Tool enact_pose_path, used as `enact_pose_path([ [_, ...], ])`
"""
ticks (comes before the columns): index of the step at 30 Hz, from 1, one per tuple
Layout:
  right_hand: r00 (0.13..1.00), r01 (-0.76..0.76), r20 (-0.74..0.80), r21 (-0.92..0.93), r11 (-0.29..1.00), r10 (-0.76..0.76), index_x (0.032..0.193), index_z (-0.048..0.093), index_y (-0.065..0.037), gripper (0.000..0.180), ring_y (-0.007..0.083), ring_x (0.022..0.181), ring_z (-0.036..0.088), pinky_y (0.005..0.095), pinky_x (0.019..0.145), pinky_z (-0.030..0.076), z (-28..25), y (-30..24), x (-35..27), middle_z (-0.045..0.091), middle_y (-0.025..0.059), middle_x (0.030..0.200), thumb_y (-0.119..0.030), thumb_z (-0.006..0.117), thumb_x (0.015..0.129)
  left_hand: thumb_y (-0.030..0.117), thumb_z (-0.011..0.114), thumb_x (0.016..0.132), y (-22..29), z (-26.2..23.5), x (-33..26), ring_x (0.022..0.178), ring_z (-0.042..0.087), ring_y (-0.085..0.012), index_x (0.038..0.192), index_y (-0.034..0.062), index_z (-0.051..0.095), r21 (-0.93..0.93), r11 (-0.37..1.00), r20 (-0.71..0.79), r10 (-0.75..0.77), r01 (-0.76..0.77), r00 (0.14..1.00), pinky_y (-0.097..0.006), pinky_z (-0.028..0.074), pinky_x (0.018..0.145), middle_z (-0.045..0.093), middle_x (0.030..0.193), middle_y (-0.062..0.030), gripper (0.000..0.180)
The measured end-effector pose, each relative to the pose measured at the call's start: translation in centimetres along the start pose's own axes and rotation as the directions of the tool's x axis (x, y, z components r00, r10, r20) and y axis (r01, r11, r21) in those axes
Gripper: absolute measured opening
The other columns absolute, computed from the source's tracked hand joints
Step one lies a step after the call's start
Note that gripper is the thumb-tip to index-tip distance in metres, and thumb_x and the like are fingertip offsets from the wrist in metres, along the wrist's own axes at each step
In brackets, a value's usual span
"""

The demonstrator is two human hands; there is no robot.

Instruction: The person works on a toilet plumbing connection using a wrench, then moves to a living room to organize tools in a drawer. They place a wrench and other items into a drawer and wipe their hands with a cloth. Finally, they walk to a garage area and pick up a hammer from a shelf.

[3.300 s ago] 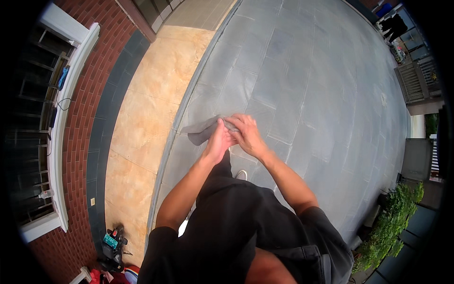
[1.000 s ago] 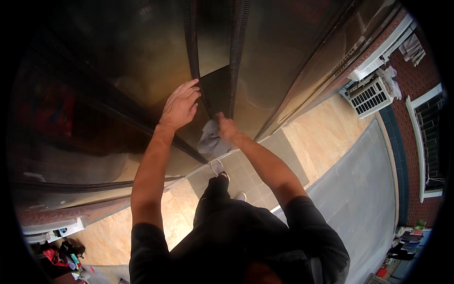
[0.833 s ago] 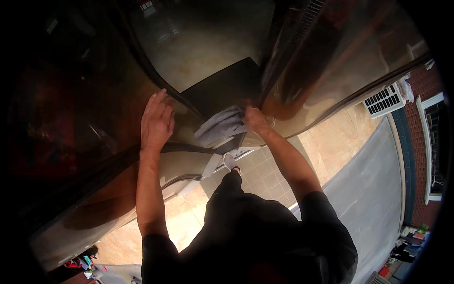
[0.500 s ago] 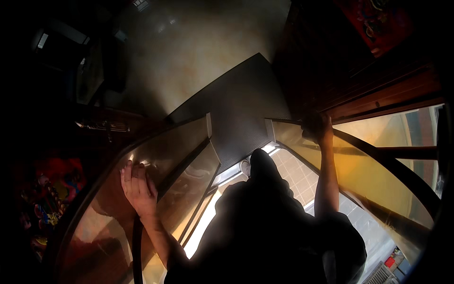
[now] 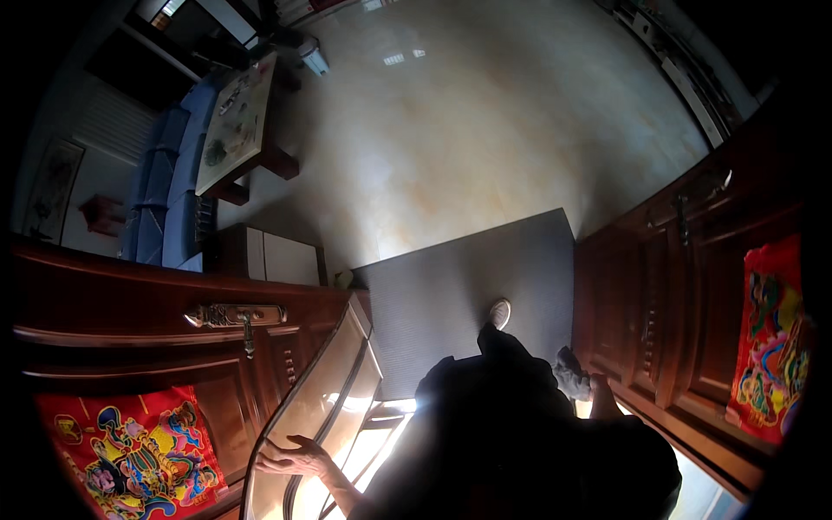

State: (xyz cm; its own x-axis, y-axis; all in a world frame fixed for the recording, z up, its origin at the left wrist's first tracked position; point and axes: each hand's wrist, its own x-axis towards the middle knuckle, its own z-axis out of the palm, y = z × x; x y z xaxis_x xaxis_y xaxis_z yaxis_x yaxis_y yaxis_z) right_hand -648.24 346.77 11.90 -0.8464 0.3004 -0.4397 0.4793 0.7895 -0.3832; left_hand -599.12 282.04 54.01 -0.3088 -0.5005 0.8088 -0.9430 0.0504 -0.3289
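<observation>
Since half a second ago, left hand [image 5: 295, 452] spreads flat on the glass door [image 5: 334, 386], beside a red picture poster [image 5: 130, 451]; right hand [image 5: 598, 392] grips a grey cloth [image 5: 570, 374].

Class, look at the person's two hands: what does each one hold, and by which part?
The right hand clutches a bunched grey cloth by one end. The left hand holds nothing; it rests open against the glass door's edge.

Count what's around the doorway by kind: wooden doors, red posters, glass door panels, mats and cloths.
Wooden doors: 2
Red posters: 2
Glass door panels: 1, under the left hand
Mats: 1
Cloths: 1, by the right hand
Total: 7
</observation>
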Motion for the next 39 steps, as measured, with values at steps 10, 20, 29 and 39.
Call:
enact_pose_path([
  [10,0.803,0.444,0.435,0.021,0.896,-0.408,0.104,0.073,-0.001,0.027,0.0380,0.090,0.073,0.0479,0.079,0.057,10.4,-33.5,17.0,0.073,0.0240,0.095,-0.020,0.067,0.086,0.023,0.060,0.098,31.2,7.9,8.1,0.129,0.049,-0.0414,0.150,0.0056,0.035,0.346,-0.473,0.910,0.381,0.810,-0.166,-0.056,0.048,0.103,0.038,0.146,-0.0197,0.061],
  [20,0.910,0.213,0.390,-0.149,0.966,-0.140,0.124,0.067,-0.006,0.044,0.0330,0.108,0.067,0.0471,0.089,0.054,6.5,-45.7,21.1,0.070,0.0182,0.116,-0.035,0.060,0.092,0.022,0.063,0.097,71.1,20.3,28.5,0.121,0.060,-0.0386,0.141,-0.0007,0.049,0.327,-0.209,0.709,0.699,0.922,-0.093,-0.050,0.051,0.103,0.060,0.130,-0.0190,0.051],
  [29,0.826,0.388,0.556,-0.679,0.623,0.091,0.101,0.080,-0.018,0.027,0.0316,0.097,0.073,0.0453,0.085,0.057,7.8,-47.6,20.4,0.075,0.0113,0.107,-0.038,0.065,0.091,0.012,0.050,0.105,109.8,4.1,44.3,0.113,0.066,-0.0282,0.136,-0.0013,0.052,-0.149,0.068,0.001,0.998,0.986,-0.069,-0.040,0.057,0.094,0.063,0.128,-0.0162,0.034],
  [39,0.823,-0.562,0.159,0.082,0.823,0.546,0.112,0.070,-0.004,0.031,0.0338,0.105,0.070,0.0483,0.083,0.058,11.2,-51.0,36.9,0.071,0.0198,0.113,-0.023,0.072,0.088,0.018,0.065,0.097,133.5,8.4,40.3,0.095,0.069,-0.0207,0.130,0.0054,0.060,-0.600,0.356,0.296,0.931,0.716,-0.214,-0.032,0.058,0.075,0.066,0.116,-0.0095,0.035],
])
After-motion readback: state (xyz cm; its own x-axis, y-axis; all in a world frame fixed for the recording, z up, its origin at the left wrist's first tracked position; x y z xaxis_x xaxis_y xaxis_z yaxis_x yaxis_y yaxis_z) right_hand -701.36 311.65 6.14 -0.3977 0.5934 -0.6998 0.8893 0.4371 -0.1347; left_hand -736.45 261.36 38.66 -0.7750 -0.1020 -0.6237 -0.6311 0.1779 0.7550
